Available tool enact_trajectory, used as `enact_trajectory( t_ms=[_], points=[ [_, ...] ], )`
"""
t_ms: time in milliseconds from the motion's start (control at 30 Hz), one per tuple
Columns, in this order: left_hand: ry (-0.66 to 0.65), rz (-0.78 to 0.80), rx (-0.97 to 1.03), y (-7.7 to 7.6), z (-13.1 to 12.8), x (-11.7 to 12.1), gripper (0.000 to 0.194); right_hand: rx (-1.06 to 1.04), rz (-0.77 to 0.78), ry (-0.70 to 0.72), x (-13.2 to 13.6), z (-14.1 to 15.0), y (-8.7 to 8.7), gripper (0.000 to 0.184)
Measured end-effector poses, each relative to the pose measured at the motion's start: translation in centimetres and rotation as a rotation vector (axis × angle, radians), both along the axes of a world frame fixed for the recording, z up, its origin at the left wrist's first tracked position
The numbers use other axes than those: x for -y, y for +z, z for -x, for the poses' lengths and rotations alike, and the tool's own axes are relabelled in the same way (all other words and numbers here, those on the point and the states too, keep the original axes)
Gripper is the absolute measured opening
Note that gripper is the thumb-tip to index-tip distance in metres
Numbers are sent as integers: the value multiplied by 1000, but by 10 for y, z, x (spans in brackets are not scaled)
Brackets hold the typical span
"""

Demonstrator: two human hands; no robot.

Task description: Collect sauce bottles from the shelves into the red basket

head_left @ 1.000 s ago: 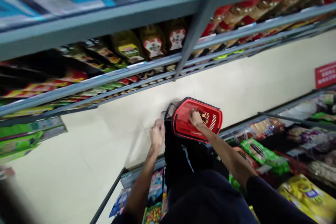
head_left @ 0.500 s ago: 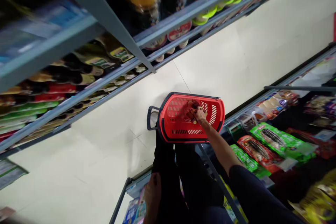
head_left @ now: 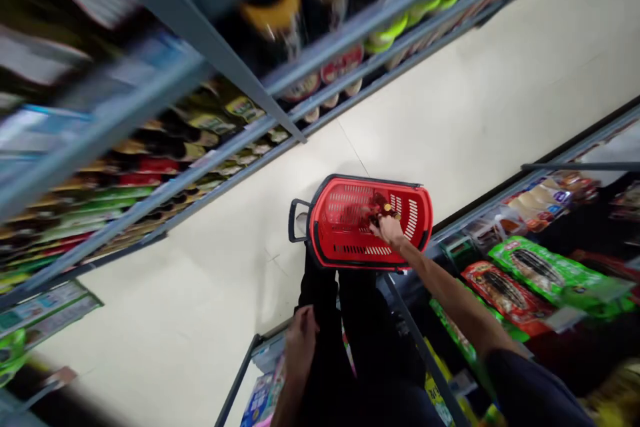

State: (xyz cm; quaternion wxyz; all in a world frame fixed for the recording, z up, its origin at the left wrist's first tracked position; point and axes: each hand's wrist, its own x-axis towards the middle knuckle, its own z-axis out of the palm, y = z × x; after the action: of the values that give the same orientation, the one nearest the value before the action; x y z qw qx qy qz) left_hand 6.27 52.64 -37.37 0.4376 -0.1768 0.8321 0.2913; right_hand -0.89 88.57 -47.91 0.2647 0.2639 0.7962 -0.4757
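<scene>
A red shopping basket (head_left: pixel 330 250) with black trim and slotted walls stands on the floor before my legs. Inside it are small dark reddish bottles (head_left: pixel 381 203) with gold-coloured caps, blurred and partly covered. My right hand (head_left: pixel 390 230) reaches down into the basket, fingers curled around a bottle; how many it grips is not clear. My left hand (head_left: pixel 301 337) hangs by my left leg, fingers loosely curled with nothing visible in them. It is apart from the basket, whose black handle (head_left: pixel 293 220) sticks out on the left.
Shelves of bottles (head_left: pixel 240 110) run along the upper left, with a metal upright (head_left: pixel 250 80) at the aisle edge. On the right, a low shelf holds green packets (head_left: pixel 545 270) and red packets (head_left: pixel 505 290). Pale floor (head_left: pixel 450 107) lies between. A blurred object (head_left: pixel 63 373) is at lower left.
My right hand has shifted within the basket, and the bottle caps now show above the hand. My left hand has risen slightly. The view has shifted a little.
</scene>
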Motion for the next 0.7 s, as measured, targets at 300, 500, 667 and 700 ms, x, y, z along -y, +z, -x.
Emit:
enact_trajectory(
  t_ms=[300,500,667,700],
  points=[
    [-427,-732,-214,200,75,-105,81,-384,-262,539,28,-41,371,24],
    [-261,-640,-346,339,63,-41,51,-852,-107,446,90,-13,535,43],
    [-98,-822,-600,470,91,0,58,-981,160,137,145,-2,643,35],
    [-67,-892,-644,495,97,10,63,-1003,196,89,158,-2,657,33]
  ],
)
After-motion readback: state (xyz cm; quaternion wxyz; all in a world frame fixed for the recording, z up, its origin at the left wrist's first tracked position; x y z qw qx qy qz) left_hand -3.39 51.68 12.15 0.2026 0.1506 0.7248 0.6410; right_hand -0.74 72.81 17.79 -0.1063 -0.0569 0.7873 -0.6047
